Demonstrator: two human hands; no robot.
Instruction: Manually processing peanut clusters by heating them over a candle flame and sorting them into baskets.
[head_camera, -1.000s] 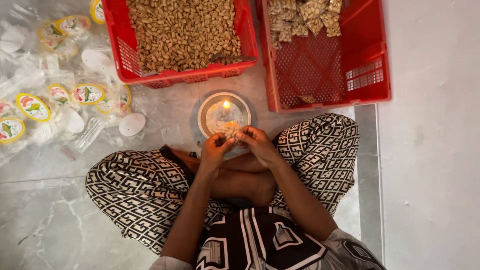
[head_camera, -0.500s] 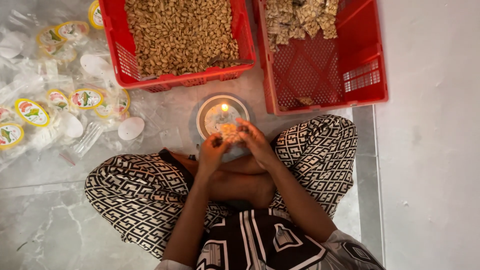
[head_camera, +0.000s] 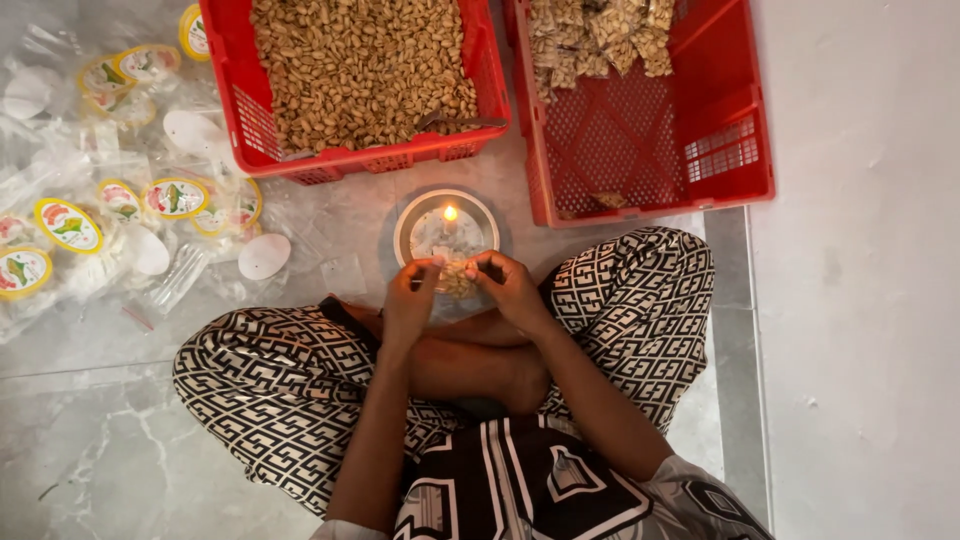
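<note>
- Left hand (head_camera: 412, 300), right hand (head_camera: 510, 288): fingers pinched together on a small clear packet of peanuts (head_camera: 457, 277), held at 6 o'clock of the lit candle (head_camera: 449, 214).
- Step, judged: sealing the packet's edge at the flame.
- Next move calls for a steady, brief pass of the edge.
- Crate of loose peanuts (head_camera: 365, 75) at 11 o'clock; crate of filled packets (head_camera: 640, 110) at 1 o'clock.

We're in loose trousers (head_camera: 290, 390) with a black-and-cream maze print, and a matching shirt (head_camera: 520, 480) with bold stripes; our forearms, hands and feet are bare.
</note>
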